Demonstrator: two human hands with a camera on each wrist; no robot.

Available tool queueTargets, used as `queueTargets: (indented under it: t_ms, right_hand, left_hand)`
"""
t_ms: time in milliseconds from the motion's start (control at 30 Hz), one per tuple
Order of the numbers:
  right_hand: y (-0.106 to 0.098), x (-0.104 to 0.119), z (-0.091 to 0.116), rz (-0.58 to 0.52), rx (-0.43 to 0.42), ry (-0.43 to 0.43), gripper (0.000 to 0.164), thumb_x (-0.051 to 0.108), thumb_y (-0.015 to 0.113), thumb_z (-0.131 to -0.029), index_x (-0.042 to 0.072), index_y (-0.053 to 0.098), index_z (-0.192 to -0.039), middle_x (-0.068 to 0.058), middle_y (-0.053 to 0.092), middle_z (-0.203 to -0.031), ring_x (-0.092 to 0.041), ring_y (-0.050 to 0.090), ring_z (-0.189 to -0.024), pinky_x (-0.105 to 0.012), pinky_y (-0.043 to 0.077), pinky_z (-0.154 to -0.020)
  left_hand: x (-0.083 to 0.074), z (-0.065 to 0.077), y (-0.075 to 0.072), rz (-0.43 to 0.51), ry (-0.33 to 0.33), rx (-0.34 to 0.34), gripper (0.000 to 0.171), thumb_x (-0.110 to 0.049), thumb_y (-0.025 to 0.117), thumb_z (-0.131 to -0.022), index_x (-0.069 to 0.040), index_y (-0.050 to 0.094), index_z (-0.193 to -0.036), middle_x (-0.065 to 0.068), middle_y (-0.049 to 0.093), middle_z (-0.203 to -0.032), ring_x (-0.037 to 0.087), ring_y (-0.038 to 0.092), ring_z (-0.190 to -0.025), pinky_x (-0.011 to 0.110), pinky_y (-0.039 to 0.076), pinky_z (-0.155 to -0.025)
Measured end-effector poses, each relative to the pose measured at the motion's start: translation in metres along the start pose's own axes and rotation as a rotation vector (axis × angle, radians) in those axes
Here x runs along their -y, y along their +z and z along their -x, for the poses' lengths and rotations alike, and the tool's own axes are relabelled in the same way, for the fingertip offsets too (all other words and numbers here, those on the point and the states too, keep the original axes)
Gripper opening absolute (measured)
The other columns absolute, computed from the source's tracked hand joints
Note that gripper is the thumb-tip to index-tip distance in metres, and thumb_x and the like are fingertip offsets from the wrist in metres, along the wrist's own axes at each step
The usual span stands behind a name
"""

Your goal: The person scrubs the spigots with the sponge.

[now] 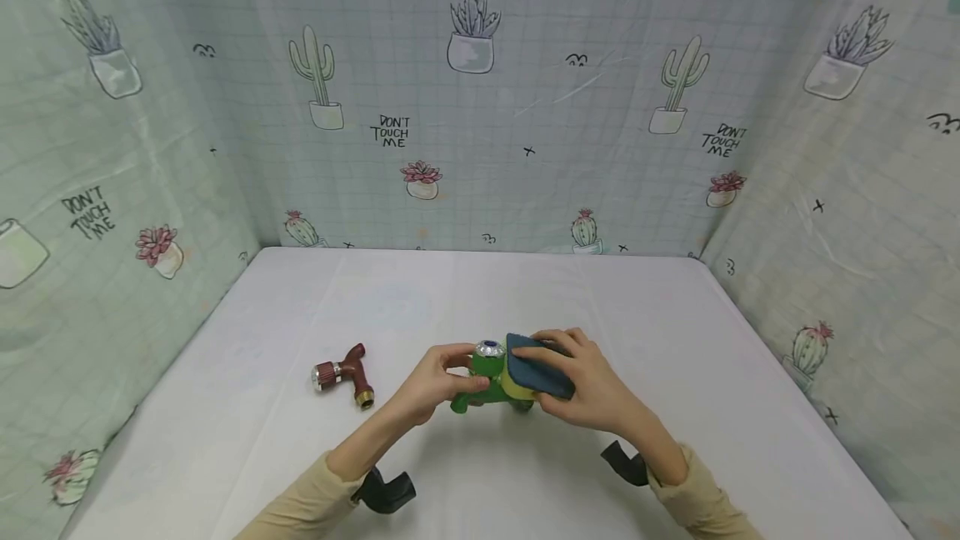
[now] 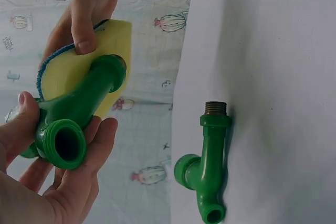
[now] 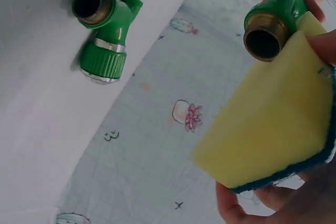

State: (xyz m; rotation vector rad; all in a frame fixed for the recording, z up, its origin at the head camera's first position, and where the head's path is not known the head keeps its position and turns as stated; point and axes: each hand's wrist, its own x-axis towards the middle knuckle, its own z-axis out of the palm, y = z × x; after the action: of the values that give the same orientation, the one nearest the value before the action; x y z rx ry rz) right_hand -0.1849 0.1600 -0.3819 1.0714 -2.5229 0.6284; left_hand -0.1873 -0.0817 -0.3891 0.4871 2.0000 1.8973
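Here are the 2 hands, reaching in from beige sleeves (image 1: 303, 498), and both are busy! The left hand (image 1: 435, 380) is clamped on a green tap (image 2: 73, 100), thumb on one side, fingers curled round the other. And the right hand (image 1: 588, 377)? Firmly gripping a sponge (image 3: 273, 119), fingertips spread over the blue face, thumb on the yellow foam.

The held tap sits right between thumb and fingers of the left hand, raised off the tabletop, and the sponge is up against its body from the right-hand side. Lovely contrast here: smooth, glossy green body, round open mouth, brass-coloured collar at the pipe end and a shiny silver cap on the knob; then soft, flat-sided foam backed by a rough blue layer.

Below the hands, a second green tap (image 2: 212, 156) lies on its side, ribbed knob, threaded brass-coloured end and all. Over to the left, well apart, rests a maroon tap (image 1: 352, 367) with a silver-capped knob. All this on a white table (image 1: 600, 298), and beyond it hangs the pale, creased backdrop (image 1: 525, 182), printed with potted cacti.
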Motion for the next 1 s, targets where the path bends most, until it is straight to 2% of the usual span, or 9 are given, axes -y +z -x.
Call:
queueTargets:
  t_ms: [100,300,467,533,633,733,800,900,1000]
  right_hand:
    - [0.0,0.002,0.0,0.102,-0.048,-0.05,0.06,0.028,0.071,-0.067,0.036,0.05,-0.123,-0.001,0.048,-0.126,-0.018,0.04,-0.103,-0.043,0.041,-0.078]
    - [0.0,0.006,0.004,0.223,-0.122,-0.153,0.064,0.025,0.075,-0.062,0.034,0.052,-0.121,-0.006,0.045,-0.128,-0.026,0.039,-0.11,-0.048,0.038,-0.084]
    - [0.002,0.004,0.009,0.283,-0.21,-0.26,0.062,0.021,0.076,-0.06,0.032,0.056,-0.117,-0.012,0.045,-0.125,-0.033,0.038,-0.11,-0.051,0.035,-0.085]
    - [0.004,0.0,0.01,0.306,-0.266,-0.31,0.05,0.022,0.071,-0.067,0.032,0.058,-0.115,-0.015,0.047,-0.122,-0.035,0.038,-0.108,-0.051,0.036,-0.083]
    - [0.008,-0.005,0.01,0.324,-0.37,-0.379,0.028,0.026,0.056,-0.081,0.03,0.06,-0.109,-0.018,0.049,-0.116,-0.037,0.039,-0.103,-0.053,0.039,-0.078]
    - [0.011,-0.01,0.009,0.316,-0.461,-0.415,0.022,0.029,0.044,-0.088,0.028,0.061,-0.102,-0.021,0.049,-0.112,-0.038,0.039,-0.101,-0.053,0.042,-0.074]
    - [0.013,-0.012,0.008,0.294,-0.502,-0.426,0.019,0.029,0.044,-0.088,0.027,0.06,-0.098,-0.021,0.049,-0.11,-0.038,0.039,-0.1,-0.052,0.042,-0.073]
    - [0.014,-0.014,0.008,0.275,-0.532,-0.437,0.014,0.029,0.046,-0.088,0.026,0.058,-0.094,-0.021,0.048,-0.108,-0.038,0.039,-0.1,-0.051,0.042,-0.073]
    - [0.015,-0.013,0.008,0.276,-0.535,-0.441,0.014,0.031,0.046,-0.088,0.025,0.057,-0.094,-0.021,0.048,-0.108,-0.038,0.039,-0.1,-0.051,0.042,-0.073]
  left_hand:
    - [0.003,-0.001,0.0,0.078,-0.045,-0.03,0.045,-0.007,0.062,-0.082,0.007,0.048,-0.121,0.013,0.056,-0.096,0.016,0.062,-0.08,0.044,0.054,-0.071]
    - [0.008,-0.005,-0.001,0.25,-0.154,-0.092,0.053,-0.011,0.058,-0.086,0.005,0.036,-0.131,0.027,0.048,-0.121,0.023,0.061,-0.093,0.045,0.053,-0.077]
    - [0.008,-0.008,0.0,0.467,-0.247,-0.157,0.054,-0.017,0.054,-0.089,0.003,0.032,-0.134,0.02,0.044,-0.124,0.025,0.059,-0.098,0.047,0.049,-0.084]
    - [0.007,-0.008,-0.001,0.56,-0.275,-0.149,0.053,-0.019,0.052,-0.09,0.003,0.031,-0.134,0.015,0.047,-0.118,0.021,0.059,-0.096,0.046,0.049,-0.086]
    - [0.006,-0.007,-0.002,0.685,-0.317,-0.085,0.052,-0.021,0.048,-0.092,0.001,0.029,-0.135,0.009,0.053,-0.109,0.018,0.061,-0.093,0.039,0.052,-0.084]
    - [0.004,-0.005,-0.004,0.78,-0.359,0.0,0.051,-0.022,0.046,-0.092,-0.001,0.026,-0.135,0.008,0.057,-0.102,0.016,0.063,-0.089,0.028,0.054,-0.076]
    - [0.004,-0.005,-0.004,0.794,-0.379,0.064,0.052,-0.023,0.044,-0.093,-0.001,0.025,-0.135,0.009,0.058,-0.1,0.014,0.063,-0.088,0.022,0.053,-0.071]
    - [0.003,-0.005,-0.005,0.707,-0.374,0.151,0.055,-0.026,0.042,-0.093,0.002,0.022,-0.136,0.008,0.058,-0.101,0.01,0.062,-0.088,0.017,0.052,-0.069]
    - [0.004,-0.005,-0.005,0.566,-0.334,0.137,0.058,-0.027,0.046,-0.092,0.001,0.02,-0.136,0.01,0.057,-0.104,0.011,0.064,-0.088,0.019,0.054,-0.069]
